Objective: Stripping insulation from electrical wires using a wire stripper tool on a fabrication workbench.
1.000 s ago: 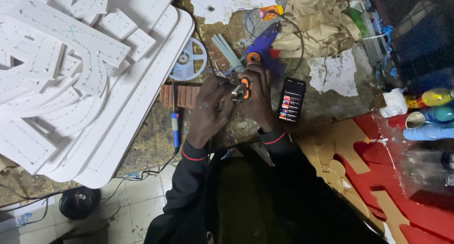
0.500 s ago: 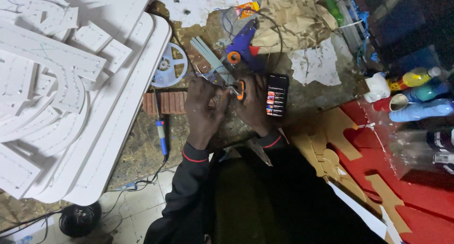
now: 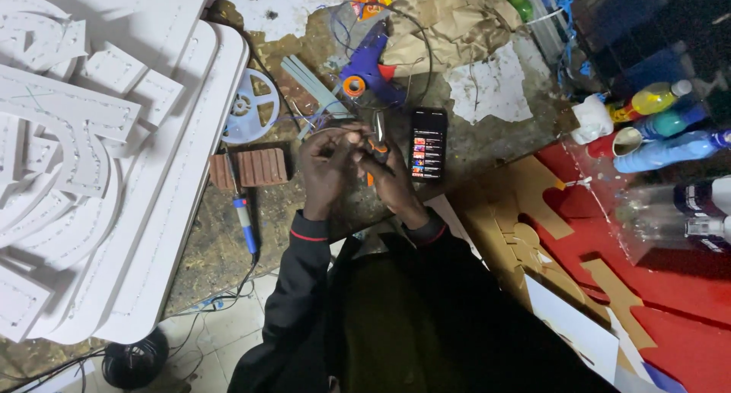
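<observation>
My phone [image 3: 428,143] lies flat on the bench [image 3: 502,145], a dark upright rectangle whose lit screen shows rows of small orange and red tiles. Up and left of the phone, at the bench's far edge, sits a small crumpled orange wrapper [image 3: 371,4]. Well to the phone's right lie plastic bottles, yellow [image 3: 652,98], teal [image 3: 670,123] and blue [image 3: 670,149], their labels too blurred to make out.

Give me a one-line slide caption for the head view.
Both hands, left hand and right hand, work an orange-handled cutter over a cluttered bench beside a phone.
</observation>
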